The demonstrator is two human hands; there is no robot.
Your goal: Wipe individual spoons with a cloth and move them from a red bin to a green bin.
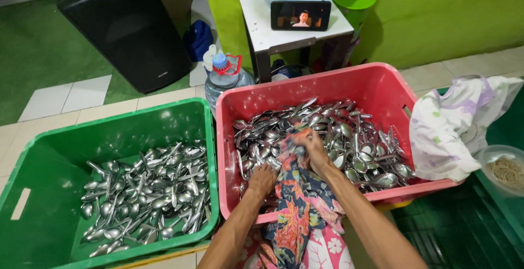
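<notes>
Green walls and pale floor tiles frame two crates. Left of the hands, a green plastic crate [33, 160] holds fewer steel spoons [144, 192]; the red plastic crate [382, 86] remains heaped with spoons [355, 138]. Right hand [312, 148] grips a patterned multicoloured cloth [297, 192] around a spoon; left hand [262, 180] digs among spoons, its grip hidden.

The floor [65, 102] is pale tile with a green mat at ten o'clock. On it, a green crate [33, 192] sits at eight o'clock, touching a red crate [376, 86] at the centre. A black speaker [125, 29] stands at eleven o'clock. Water bottles [224, 78] stand just behind the crates, beside a small white table [262, 34] at twelve o'clock.
</notes>
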